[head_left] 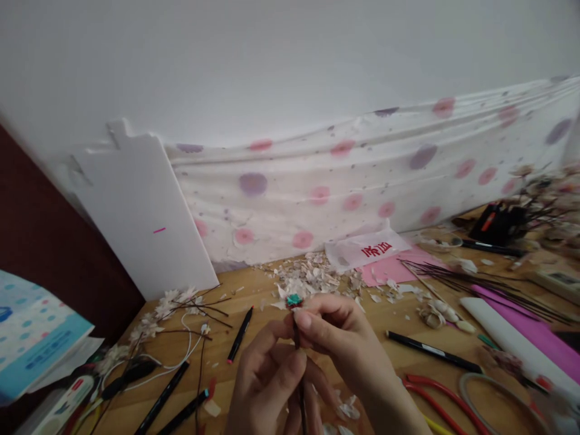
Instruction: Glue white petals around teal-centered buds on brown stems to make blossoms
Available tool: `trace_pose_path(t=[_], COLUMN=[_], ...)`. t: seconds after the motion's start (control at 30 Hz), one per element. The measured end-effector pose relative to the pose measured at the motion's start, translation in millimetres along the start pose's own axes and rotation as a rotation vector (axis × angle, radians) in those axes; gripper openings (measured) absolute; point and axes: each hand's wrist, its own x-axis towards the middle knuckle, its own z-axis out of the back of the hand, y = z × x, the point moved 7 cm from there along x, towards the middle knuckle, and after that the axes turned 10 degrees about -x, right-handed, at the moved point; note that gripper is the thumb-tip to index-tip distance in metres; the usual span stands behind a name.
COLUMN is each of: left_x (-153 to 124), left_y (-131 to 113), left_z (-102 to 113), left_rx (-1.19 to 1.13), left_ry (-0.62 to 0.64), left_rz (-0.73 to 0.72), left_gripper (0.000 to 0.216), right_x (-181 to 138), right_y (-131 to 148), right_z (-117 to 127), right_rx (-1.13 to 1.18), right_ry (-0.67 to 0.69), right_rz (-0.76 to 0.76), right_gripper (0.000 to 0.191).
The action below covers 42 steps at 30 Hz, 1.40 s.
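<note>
Head view, left to right. Left side: white flowers (168, 303) on thin twigs lie on the table (217, 357), a white cord (167, 367) looping close by; a pull on the cord could probably drag the twigs. Next, a red-ended pen (240, 335) lies just left of the hands; a stray knuckle could set it rolling.

Near centre: left hand (272, 374) grasps a dark stem (302, 402), thumb against fingers. The stem stands roughly upright between both hands, above the table, with a small green tip (294, 299) at its top. Right hand (348, 338) pinches just below that tip, thumb and forefinger together. Main risk, as judged: too hard a squeeze or twist there could crush or loosen the tip; a slack left grip could let the stem turn.

Far side of the hands: loose petals (312, 275); a dropped tip could get lost among them. Right: a black pen (432, 351) lies near the right forearm; an outward elbow swing could knock it.
</note>
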Motion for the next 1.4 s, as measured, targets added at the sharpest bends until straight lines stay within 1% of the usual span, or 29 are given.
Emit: trace_pose_path(t=[0.17,0.3,0.37,0.47,0.53,0.6,0.67,0.77,0.83,0.9,1.0,1.07,1.2,1.3,1.4], left_x=[-4,-2,-2,-4,-4,-5,-4,-5,-6,-6,-6,-7,-8,-9,-10], left_y=[2,-1,-2,-5,-8,-13,-20,-31,-32,-27,-10,-4,0,1,2], left_z=[8,10,9,8,8,8,6,4,4,4,3,4,9,6,3], left_rx=[0.051,0.21,0.245,0.269,0.314,0.382,0.468,0.606,0.643,0.579,0.339,0.183,0.007,-0.071,-0.13], left_ry=[-0.01,-0.034,-0.034,-0.058,-0.113,-0.158,-0.194,-0.253,-0.271,-0.238,-0.103,-0.048,-0.038,0.002,0.023], left_rz=[-0.008,-0.013,-0.013,-0.019,-0.006,0.003,-0.03,-0.109,-0.114,-0.057,0.053,0.051,0.015,0.05,0.086], left_gripper=[0.017,0.018,0.019,0.02,0.024,0.027,0.028,0.026,0.025,0.024,0.022,0.018,0.018,0.023,0.025], right_x=[-5,-7,-7,-7,-7,-8,-7,-6,-6,-6,-5,-5,-4,-4,-3], right_y=[-6,-12,-13,-13,-13,-14,-17,-21,-22,-21,-17,-13,-9,-5,-3], right_z=[2,2,0,-9,-17,-22,-21,-15,-14,-14,-8,-6,-5,-5,-4], right_rx=[-0.007,0.043,0.073,0.184,0.266,0.292,0.276,0.226,0.214,0.211,0.134,0.069,-0.017,-0.072,-0.102], right_ry=[-0.011,-0.001,0.016,0.104,0.188,0.234,0.226,0.17,0.16,0.139,0.031,-0.018,-0.037,-0.056,-0.067], right_rz=[-0.023,-0.042,-0.042,-0.06,-0.065,-0.049,-0.025,0.002,-0.008,-0.032,-0.052,-0.051,-0.026,0.017,0.023], right_gripper=[0.029,0.027,0.027,0.026,0.025,0.022,0.02,0.019,0.019,0.019,0.023,0.025,0.025,0.025,0.026])
